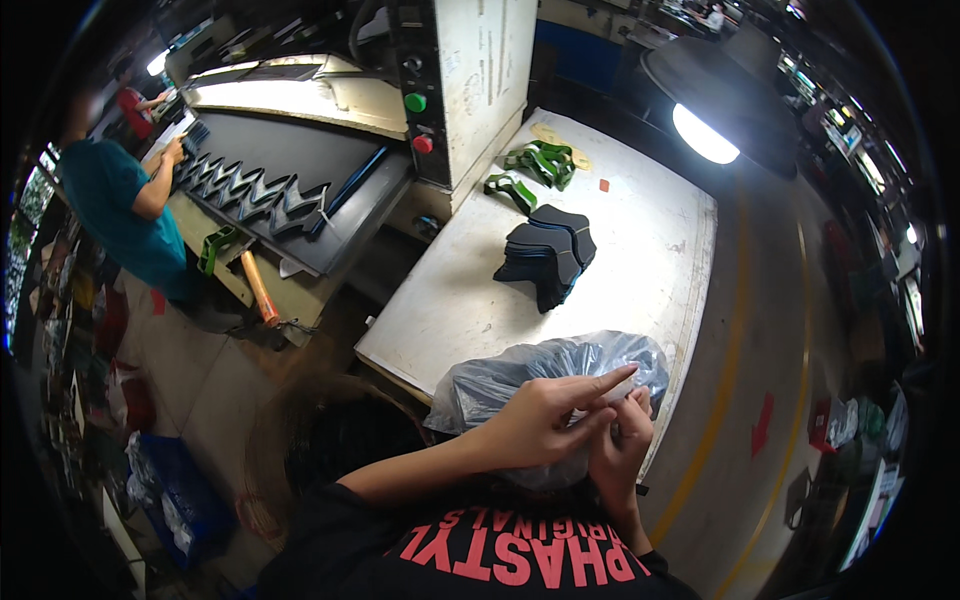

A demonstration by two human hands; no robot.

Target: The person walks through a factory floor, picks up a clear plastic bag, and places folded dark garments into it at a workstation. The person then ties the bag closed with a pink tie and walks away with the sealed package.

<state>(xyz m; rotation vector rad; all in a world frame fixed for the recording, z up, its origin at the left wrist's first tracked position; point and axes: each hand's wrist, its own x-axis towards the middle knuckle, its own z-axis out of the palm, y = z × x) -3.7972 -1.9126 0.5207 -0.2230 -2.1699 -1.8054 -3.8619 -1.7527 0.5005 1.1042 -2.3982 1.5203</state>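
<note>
A clear plastic bag (pixel 490 385) with dark contents lies at the near edge of the white table, right in front of my body. My left hand (pixel 555 415) reaches over it, index finger stretched along the bag's gathered end, thumb closing from below. Beside it, my right hand (pixel 622 435) has its fingers curled in a pinch on the same gathered plastic. The hands nearly touch; exactly what sits between the fingertips is partly hidden. Beyond the bag, a stack of dark cut pieces (pixel 550 250) rests on the table.
Green shaped frames (pixel 540 165) lie at the white table's (pixel 450 290) far end. A lamp (pixel 715 85) hangs at upper right. Left stands a machine with green and red buttons (pixel 416 103), where a person in teal (pixel 120 205) handles pieces. A blue crate (pixel 180 500) sits lower left.
</note>
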